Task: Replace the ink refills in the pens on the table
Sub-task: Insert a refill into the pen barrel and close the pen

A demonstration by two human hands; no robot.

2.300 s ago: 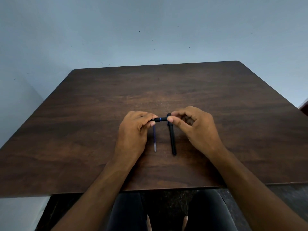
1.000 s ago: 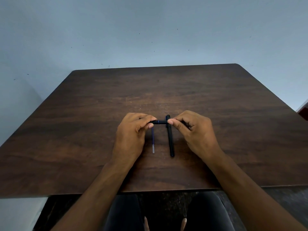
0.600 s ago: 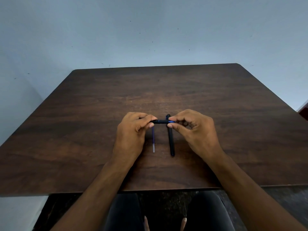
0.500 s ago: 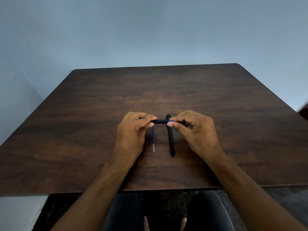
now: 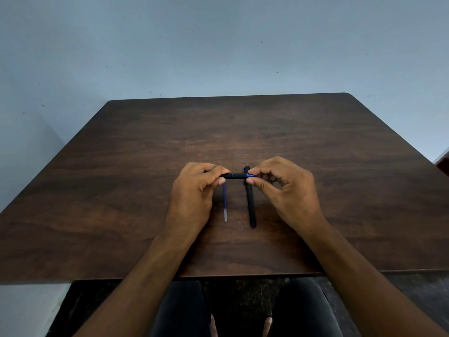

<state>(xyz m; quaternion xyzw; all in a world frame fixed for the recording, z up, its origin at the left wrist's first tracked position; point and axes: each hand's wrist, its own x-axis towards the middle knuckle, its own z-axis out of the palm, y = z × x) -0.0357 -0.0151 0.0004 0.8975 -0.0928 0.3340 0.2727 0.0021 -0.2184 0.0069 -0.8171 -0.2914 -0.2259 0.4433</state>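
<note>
A black pen [image 5: 235, 175] with a thin blue ring is held level just above the table. My left hand [image 5: 194, 193] pinches its left end. My right hand [image 5: 284, 190] pinches its blue tip at the right end. A second black pen [image 5: 250, 203] lies on the table below, pointing toward me, its far end under the held pen. A thin blue ink refill [image 5: 225, 203] with a clear near end lies parallel to it on the left, its far end hidden behind my left thumb.
The dark wooden table [image 5: 340, 166] stands against a pale blue wall. Its front edge runs just above my knees. A reddish object [image 5: 444, 164] shows at the far right edge of the view.
My right fingers have shifted a little at the pen's right end, and the blue tip now shows between them. The pen on the table and the refill have not moved.
</note>
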